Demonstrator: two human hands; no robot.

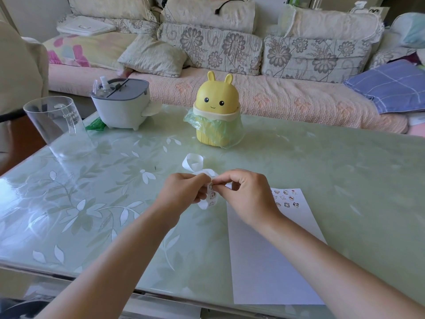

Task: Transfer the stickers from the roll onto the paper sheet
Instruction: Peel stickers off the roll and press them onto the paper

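Thin white glossy sticker strip (211, 195) with small cartoon prints, held between 2 hands over pale green leaf-pattern glass table (115, 203). Left hand (184, 189) grips the strip, fingers curled round it. Right hand (248, 194) pinches the sticker edge at the top, thumb and forefinger closed. Peel slow and at a low angle; the film looks flimsy. Flat white paper sheet (271, 261) lies just right, 3 sticker rows at its far corner.
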